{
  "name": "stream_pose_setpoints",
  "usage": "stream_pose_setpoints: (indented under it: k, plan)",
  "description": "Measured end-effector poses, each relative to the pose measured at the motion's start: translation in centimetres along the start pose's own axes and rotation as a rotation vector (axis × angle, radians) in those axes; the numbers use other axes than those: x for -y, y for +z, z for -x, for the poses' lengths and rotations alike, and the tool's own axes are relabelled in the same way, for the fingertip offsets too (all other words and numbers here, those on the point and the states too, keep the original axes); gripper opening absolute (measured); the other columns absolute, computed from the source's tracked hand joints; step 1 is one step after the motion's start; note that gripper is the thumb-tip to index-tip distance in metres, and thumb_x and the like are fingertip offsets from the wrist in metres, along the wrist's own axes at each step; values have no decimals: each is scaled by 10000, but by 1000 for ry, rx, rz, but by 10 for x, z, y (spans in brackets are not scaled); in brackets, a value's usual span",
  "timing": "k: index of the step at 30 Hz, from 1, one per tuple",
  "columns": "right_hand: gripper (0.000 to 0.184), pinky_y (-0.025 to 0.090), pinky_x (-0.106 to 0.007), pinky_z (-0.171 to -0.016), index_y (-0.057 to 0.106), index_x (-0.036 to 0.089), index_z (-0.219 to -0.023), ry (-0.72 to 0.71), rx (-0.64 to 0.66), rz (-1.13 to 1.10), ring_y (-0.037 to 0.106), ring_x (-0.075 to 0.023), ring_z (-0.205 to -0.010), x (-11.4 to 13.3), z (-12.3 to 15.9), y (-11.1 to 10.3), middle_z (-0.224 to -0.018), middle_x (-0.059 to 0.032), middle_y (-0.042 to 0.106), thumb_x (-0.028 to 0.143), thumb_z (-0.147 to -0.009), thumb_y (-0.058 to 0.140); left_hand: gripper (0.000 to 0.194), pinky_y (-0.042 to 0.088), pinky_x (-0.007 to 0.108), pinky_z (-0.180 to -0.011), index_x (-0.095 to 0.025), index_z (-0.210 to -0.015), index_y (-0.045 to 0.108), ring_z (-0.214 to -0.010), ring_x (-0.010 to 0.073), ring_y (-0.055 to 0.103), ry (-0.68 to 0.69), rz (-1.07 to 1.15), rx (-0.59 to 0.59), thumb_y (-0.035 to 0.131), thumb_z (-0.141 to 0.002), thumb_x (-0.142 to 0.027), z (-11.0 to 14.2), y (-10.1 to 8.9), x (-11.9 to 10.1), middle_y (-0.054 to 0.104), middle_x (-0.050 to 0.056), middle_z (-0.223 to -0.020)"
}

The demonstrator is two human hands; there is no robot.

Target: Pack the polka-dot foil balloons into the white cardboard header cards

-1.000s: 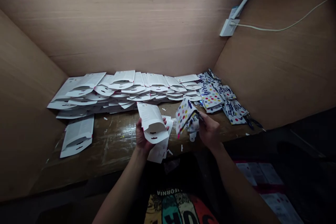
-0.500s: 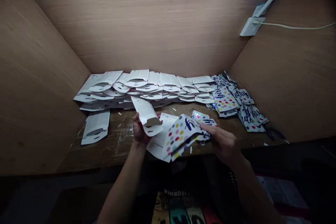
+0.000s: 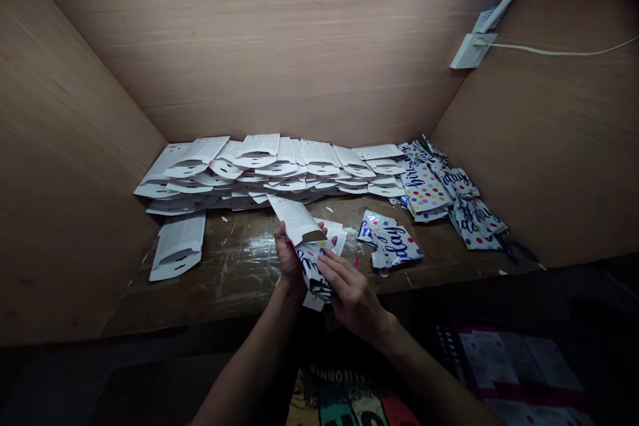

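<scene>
Sleeves (image 3: 295, 218) of matt card; glossy packets (image 3: 399, 249), perhaps foil film; smooth, wood-grained wall (image 3: 299, 53)

"CALIFORNIA" in pale capitals across shirt (image 3: 344, 403), bigger letters below cut off. Dark-blue script "day" on loose spotted packet (image 3: 399, 246); "day" again within packet pile (image 3: 426, 194) at right, plus sideways word beginning "bir". Script on held packet (image 3: 310, 267) part-covered. Print on held envelope (image 3: 298, 218), envelope stack (image 3: 260, 145) too small to read from here.
</scene>
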State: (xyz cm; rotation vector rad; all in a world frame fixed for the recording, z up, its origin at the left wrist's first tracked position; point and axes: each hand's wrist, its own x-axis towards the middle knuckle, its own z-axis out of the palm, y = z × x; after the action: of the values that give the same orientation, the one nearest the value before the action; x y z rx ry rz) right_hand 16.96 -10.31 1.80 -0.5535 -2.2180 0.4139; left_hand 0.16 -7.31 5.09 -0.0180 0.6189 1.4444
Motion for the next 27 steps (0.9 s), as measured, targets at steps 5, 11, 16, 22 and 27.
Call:
stream_pose_setpoints:
  k: [5, 11, 16, 22, 27]
  plan:
    - [614, 498, -474, -1118, 464, 177, -1581, -66, 35, 112, 561, -276, -1426, -11, -7, -13, -1485, -130, 647, 30, -985, 454, 887, 581, 574, -992, -28, -1346, 640, -1027, 387, 759, -125, -51, 133, 560, -855, -763, 2, -6, 1, 769, 248, -1160]
    - [427, 504, -465, -980, 644, 181, -1397, 150, -114, 369, 653, -297, -1111, -8, -3, 3, -1233, -148, 732, 84, -988, 569, 820, 570, 511, -1031, -27, -1373, 626, -1117, 370, 739, -45, -23, 129, 547, -911, -700, 1, -11, 15, 758, 245, -1196]
    - [392, 505, -481, -1051, 613, 141, -1398, 150, 84, 208, 630, -315, -1152, 9, -9, 4, -1250, -164, 712, 327, -1054, 586, 760, 569, 591, -1013, -85, -1309, 667, -996, 341, 762, -58, 44, 60, 533, -918, -722, 3, -13, 27, 782, 198, -1116]
    - [644, 520, -544, -1062, 629, 105, -1387, 276, 469, 131, 628, -386, -1237, 9, -41, 13, -1311, -237, 685, 629, -1018, 560, 643, 547, 590, -1031, -134, -1186, 723, -1025, 376, 754, -32, 50, 30, 616, -875, -687, 7, -33, 44, 794, 153, -997]
    - [666, 447, -545, -1196, 459, 135, -1577, 23, 310, -45, 444, -358, -1500, 22, -27, 21, -1607, -217, 491, 454, -1019, 636, 786, 512, 604, -1049, -109, -1290, 669, -1190, 409, 674, 156, -117, -12, 550, -868, -761, 41, -72, -58, 752, 208, -1184]
